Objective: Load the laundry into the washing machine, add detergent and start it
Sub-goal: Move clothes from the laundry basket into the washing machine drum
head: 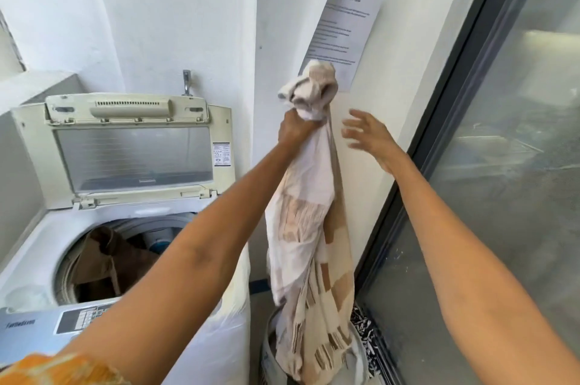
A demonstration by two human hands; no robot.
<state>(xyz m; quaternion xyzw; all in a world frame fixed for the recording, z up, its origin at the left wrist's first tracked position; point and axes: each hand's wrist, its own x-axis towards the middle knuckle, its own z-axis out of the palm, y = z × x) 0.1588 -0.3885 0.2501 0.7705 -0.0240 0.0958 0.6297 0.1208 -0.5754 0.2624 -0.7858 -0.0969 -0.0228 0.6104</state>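
Observation:
My left hand (293, 128) grips the bunched top of a long white and beige patterned cloth (309, 237), held high so it hangs down into a laundry basket (266, 359) on the floor. My right hand (368, 136) hovers just right of the cloth with fingers spread, touching nothing. The top-loading washing machine (37, 259) stands at the left with its lid (131, 152) raised. A brown garment (106, 262) lies inside the drum. The control panel (81, 320) runs along the machine's near edge.
A white wall corner with a printed notice (342, 26) stands right behind the cloth. A dark-framed glass door (502, 133) fills the right side. A tap (186, 81) sticks out of the wall above the machine. A black and white patterned fabric (364, 334) lies beside the basket.

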